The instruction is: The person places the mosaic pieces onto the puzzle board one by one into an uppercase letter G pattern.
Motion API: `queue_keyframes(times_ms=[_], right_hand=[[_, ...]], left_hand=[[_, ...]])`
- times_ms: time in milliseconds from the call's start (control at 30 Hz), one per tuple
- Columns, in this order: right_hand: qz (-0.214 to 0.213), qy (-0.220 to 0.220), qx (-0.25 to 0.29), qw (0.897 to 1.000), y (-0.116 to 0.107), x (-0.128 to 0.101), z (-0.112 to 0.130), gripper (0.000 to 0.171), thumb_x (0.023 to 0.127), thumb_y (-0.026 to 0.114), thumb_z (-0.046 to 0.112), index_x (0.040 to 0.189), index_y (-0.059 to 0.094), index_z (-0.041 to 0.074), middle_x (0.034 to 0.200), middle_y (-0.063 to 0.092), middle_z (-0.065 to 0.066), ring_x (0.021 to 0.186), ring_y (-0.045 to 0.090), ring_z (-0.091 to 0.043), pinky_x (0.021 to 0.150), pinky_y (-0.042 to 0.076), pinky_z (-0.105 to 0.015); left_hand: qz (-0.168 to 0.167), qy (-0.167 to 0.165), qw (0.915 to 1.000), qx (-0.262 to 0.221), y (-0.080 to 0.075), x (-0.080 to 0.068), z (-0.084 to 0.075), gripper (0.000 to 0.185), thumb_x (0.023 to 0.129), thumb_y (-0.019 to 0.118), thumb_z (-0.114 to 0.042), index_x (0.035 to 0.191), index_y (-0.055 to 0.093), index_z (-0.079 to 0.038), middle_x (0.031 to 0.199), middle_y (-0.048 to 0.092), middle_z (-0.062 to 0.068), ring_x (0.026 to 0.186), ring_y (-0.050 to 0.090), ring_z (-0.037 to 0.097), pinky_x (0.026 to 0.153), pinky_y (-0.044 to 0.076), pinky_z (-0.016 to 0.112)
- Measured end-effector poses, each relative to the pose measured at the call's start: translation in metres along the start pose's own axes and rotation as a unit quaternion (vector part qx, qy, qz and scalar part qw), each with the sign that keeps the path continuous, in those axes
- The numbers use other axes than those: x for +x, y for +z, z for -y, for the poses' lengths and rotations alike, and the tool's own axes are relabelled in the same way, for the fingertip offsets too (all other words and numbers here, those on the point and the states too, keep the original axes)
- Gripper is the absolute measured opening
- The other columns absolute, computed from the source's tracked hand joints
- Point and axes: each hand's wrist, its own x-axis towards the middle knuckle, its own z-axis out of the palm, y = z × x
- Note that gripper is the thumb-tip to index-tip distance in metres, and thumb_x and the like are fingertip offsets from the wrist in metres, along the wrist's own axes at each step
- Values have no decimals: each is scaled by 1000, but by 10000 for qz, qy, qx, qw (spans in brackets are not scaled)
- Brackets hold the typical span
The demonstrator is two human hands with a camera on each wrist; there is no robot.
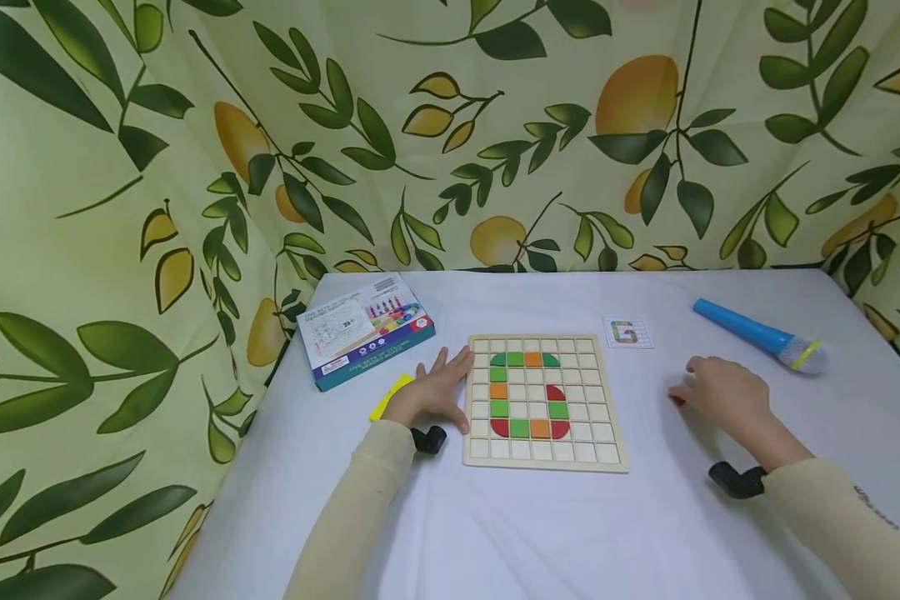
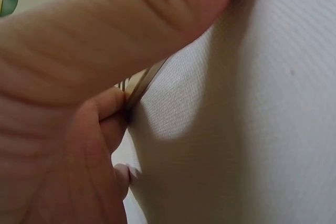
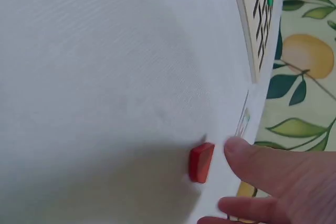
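Note:
A wooden grid board [image 1: 487, 457] lies mid-table, holding green, orange and red tiles laid out like a letter G. Spread fingers of my left hand [image 1: 433, 394] rest along the board's left edge, thumb at its side; the left wrist view shows fingertips [image 2: 111, 100] at that edge. To the right of the board, my right hand [image 1: 727, 400] hovers low over the table with a small red tile [image 3: 201, 162] by its fingertips. In the right wrist view, a gap shows between the thumb [image 3: 239, 150] and this tile, and the other fingers are loosely extended.
A pattern card [image 1: 628, 332] with a coloured G lies beyond the board's right corner. Behind the right hand is a blue toy microphone [image 1: 750, 329]. A game box [image 1: 367, 329] stands back left, and a yellow item [image 1: 392, 395] is partly hidden by the left hand.

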Motion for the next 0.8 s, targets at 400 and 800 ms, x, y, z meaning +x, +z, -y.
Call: queue_keyframes(times_ms=[400,800], right_hand=[[104,-496,245,9984,13,3,1,29,75,73,7,99,63,-6,78,59,-16,67,50,-26,61,50,-43],[43,-632,730,9953,21,2,10,38,74,76,9,104,62,-10,86,61,-20,74,54,-29,71,50,-47]], left_hand=[[-37,68,9999,-70,0,-1,1,124,55,87,-37,149,7,-28,154,-2,-12,140,-16,21,107,-9,58],[-53,44,10000,20,2,1,3,123,56,86,-38,149,7,-28,155,-2,-12,140,-15,21,107,-9,58]])
